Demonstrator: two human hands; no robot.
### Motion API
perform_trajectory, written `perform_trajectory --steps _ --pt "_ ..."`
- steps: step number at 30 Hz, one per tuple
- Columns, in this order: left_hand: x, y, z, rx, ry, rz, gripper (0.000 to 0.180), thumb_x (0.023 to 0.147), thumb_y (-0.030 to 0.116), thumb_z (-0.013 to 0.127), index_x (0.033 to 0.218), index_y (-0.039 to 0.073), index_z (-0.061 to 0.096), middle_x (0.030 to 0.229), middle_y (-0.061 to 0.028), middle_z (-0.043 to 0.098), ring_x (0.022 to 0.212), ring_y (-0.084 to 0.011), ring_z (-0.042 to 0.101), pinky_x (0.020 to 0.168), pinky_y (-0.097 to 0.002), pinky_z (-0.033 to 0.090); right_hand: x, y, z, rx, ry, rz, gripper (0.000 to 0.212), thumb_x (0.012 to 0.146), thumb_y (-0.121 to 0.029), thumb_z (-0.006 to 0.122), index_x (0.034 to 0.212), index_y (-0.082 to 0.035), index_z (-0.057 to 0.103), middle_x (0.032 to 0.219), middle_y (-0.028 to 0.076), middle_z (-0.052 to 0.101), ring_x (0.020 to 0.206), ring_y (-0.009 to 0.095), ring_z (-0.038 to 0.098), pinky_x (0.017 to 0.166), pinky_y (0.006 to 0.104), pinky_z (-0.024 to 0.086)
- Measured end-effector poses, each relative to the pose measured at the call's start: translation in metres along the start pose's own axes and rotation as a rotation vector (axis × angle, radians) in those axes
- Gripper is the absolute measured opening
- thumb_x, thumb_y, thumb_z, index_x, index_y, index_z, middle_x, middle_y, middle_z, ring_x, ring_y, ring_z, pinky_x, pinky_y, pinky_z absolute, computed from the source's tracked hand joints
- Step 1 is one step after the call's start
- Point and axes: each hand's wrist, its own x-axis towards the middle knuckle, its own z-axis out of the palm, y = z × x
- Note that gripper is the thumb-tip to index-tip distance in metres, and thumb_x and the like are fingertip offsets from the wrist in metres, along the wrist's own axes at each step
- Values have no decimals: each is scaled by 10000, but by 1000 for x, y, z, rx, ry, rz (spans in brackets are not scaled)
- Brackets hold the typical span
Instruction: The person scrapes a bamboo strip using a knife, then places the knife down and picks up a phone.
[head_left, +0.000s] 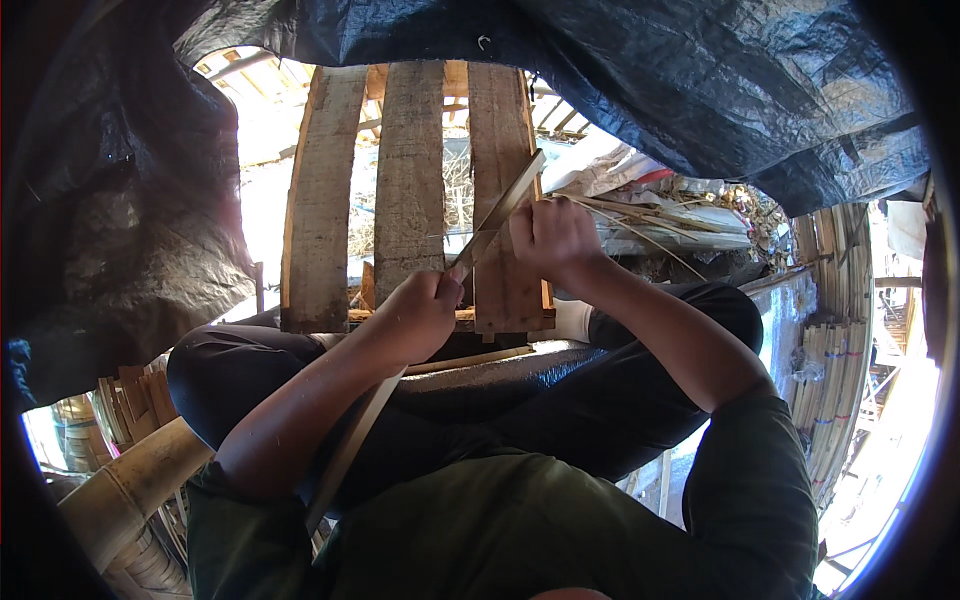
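Note:
A long, flat bamboo strip [512, 192] slants from beside my left side up over the slatted wooden bench [410, 170]. Closed around its middle is my left hand [418, 318], thumb lying along the strip. My right hand [555, 238] is a fist just right of the strip's upper part, above the bench's right plank. A narrow blade-like edge [487, 232] seems to cross the strip beside this fist, but the fingers hide what they grip. The strip's lower length [352, 440] passes under my left forearm.
Dark plastic sheeting [700, 80] hangs at the top and left. A thick bamboo pole [135, 490] lies at lower left. Bundled bamboo strips [835, 390] stand on the right; loose thin strips [650, 215] lie beyond my right hand. My bent legs [650, 390] flank the bench's near end.

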Motion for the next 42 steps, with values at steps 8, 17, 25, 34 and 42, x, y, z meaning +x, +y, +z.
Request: perform_trajectory --steps 8,17,25,34,42 --pt "7 9 -3 -97 -45 -59 478 1021 372 372 750 6 518 582 -79 471 537 -172 422 554 -373 389 5 -17 -18 190 -125 383 401 867 -282 495 589 -22 622 597 226 624 546 366 653 549 440 560" --pt "8 6 0 15 -8 10 482 1027 376 360 764 3 515 577 -86 469 514 -165 431 528 -368 391 7 7 3 167 -97 308 441 888 -299 455 583 -26 621 602 220 628 562 380 654 568 448 562" --pt "3 9 -1 -116 -38 -103 440 1019 431 363 864 43 500 582 13 421 431 -82 356 387 -280 303 13 -1 -8 144 -279 355 499 913 -370 363 790 -9 683 745 238 670 724 385 684 715 467 564" --pt "2 8 -5 -208 -108 -163 421 1013 455 376 887 64 470 612 30 396 417 -53 306 363 -243 233 32 20 -19 166 -230 478 475 896 -349 410 700 0 666 697 241 647 682 378 670 680 477 555" --pt "0 4 -5 -92 -83 -75 437 1021 411 366 837 44 514 564 17 424 416 -87 357 357 -286 286 32 26 -15 123 -335 524 464 896 -361 418 716 -29 688 768 232 668 746 358 684 729 478 551"
